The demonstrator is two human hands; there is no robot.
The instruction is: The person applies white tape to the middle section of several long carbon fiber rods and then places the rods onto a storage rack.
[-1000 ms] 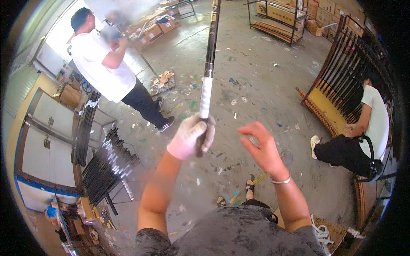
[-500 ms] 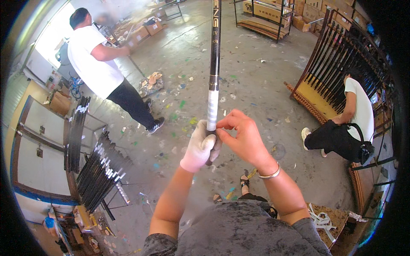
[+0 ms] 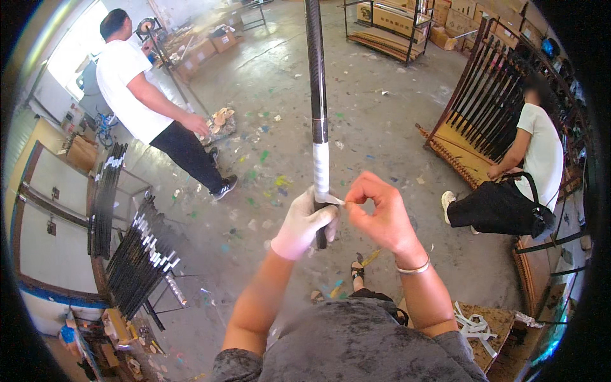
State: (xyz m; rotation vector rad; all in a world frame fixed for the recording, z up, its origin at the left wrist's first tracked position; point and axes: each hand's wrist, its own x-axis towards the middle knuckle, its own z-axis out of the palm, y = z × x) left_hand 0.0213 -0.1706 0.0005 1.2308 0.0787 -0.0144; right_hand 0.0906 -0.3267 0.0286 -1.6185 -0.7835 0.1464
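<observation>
Since the earlier frames the right hand (image 3: 377, 215) has come in from the open air beside the rod (image 3: 316, 95) and is now pinching at it, while the gloved left hand (image 3: 304, 223) is staying wrapped around the shaft.

One long, dark, glossy rod is standing nearly upright in front of the person, running up out of the top of the view. A white band of tape (image 3: 321, 169) is circling it just above the left hand, and a short loose tab of that tape is sticking out sideways toward the right hand. The rod's lower end is poking out just below the left fist.

The left hand, in a pale glove, is gripping the shaft with fingers curled tight around it, forearm rising from the lower edge. The right hand is bare, with a thin bracelet (image 3: 414, 268) on the wrist; its thumb and forefinger are pressing together on the tape tab, the other fingers bent loosely behind.

Two other people are working nearby: one in a white shirt (image 3: 127, 79) standing at the left, one sitting low at the right (image 3: 538, 153) beside a slanted rack of dark rods (image 3: 490, 83). A second bundle of dark rods (image 3: 143, 254) is leaning on a stand at the left. White tape scraps (image 3: 474, 328) are lying on a board by the person's right side.
</observation>
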